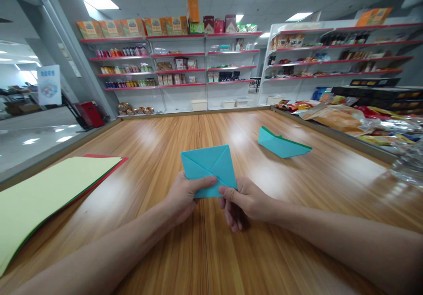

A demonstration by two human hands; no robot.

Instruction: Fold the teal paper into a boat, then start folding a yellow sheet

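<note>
A square of folded blue paper point(208, 160) is held up above the table, its faces marked by diagonal lines that cross near the middle. My left hand point(187, 193) grips its lower left edge, thumb lying flat on the front. At the lower right corner my right hand point(246, 200) pinches the paper between thumb and fingers, the other fingers curled beneath. Farther off to the right, a folded blue paper piece with a green edge point(284, 145) rests on the wooden table point(158, 132), apart from both hands.
Left on the table lies a stack of coloured paper sheets point(62, 180), pale yellow on top, green and red below. Packaged snacks point(337, 118) fill the area beyond the right edge. A clear plastic object point(410, 165) sits at the far right. Stocked shelves point(178, 68) stand behind.
</note>
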